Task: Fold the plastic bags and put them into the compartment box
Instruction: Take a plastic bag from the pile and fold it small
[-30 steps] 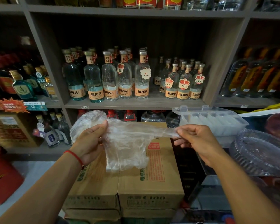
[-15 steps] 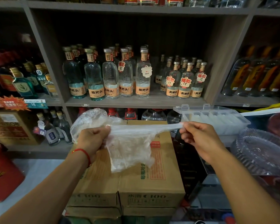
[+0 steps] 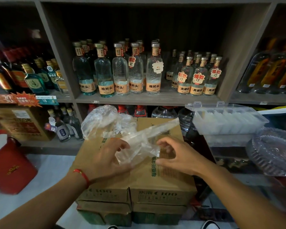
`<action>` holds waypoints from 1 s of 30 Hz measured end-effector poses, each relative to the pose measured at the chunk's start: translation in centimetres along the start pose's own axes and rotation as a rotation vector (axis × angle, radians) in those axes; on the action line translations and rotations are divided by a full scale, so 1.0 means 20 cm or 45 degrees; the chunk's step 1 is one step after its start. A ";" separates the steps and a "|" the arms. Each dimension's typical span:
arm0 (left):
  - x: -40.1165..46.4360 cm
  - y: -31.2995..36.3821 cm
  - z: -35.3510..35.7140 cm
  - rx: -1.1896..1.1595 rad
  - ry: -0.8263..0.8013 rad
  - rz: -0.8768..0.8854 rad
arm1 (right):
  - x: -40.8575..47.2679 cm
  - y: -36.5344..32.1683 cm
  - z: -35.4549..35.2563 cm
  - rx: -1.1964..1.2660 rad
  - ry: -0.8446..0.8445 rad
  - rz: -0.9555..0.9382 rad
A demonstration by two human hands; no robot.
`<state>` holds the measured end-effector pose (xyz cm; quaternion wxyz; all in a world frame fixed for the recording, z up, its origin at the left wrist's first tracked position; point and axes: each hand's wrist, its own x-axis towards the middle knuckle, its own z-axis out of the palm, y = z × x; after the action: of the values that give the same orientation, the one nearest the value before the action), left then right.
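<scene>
While I stand over the stacked cartons [image 3: 162,177], my left hand [image 3: 106,161] and right hand [image 3: 175,156] both pinching the clear plastic bag [image 3: 139,142] between them, its twisted end slanting up-right, compartment box [image 3: 228,119] on the right, lid open.

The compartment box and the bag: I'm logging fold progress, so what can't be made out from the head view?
- Compartment box: its clear lid and walls blur the contents; a count of bags inside cannot be made.
- Plastic bag: the film is transparent and crumpled, so its folds cannot be counted.
- Left hand and right hand: motion blur hides where the fingers meet the bag.
- Second bag: shape unclear.
</scene>
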<state>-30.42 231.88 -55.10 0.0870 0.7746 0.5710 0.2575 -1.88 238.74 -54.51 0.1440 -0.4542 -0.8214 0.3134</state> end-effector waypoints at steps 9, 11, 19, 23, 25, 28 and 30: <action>-0.07 -0.02 0.11 0.056 -0.231 -0.029 | 0.07 -0.07 0.09 0.018 0.151 -0.132; -0.06 -0.03 0.10 -0.004 -0.210 -0.041 | 0.07 -0.05 0.05 0.134 0.166 -0.027; 0.00 -0.03 -0.01 -0.452 0.115 -0.307 | -0.01 0.02 -0.17 0.940 0.236 0.223; 0.05 -0.02 -0.04 -0.867 0.150 -0.437 | -0.05 0.03 -0.20 1.214 0.172 0.241; 0.07 -0.02 -0.05 -0.924 0.218 -0.480 | -0.06 0.03 -0.22 1.346 0.091 0.222; 0.08 -0.02 -0.07 -0.981 0.250 -0.550 | -0.08 0.03 -0.24 1.370 0.114 0.192; 0.09 0.00 -0.08 -1.050 0.243 -0.568 | -0.09 0.03 -0.23 1.298 0.217 0.210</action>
<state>-30.89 233.25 -53.29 0.3875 0.5069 0.5792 0.5074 1.87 239.30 -51.42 0.3880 -0.4134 -0.5114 0.6457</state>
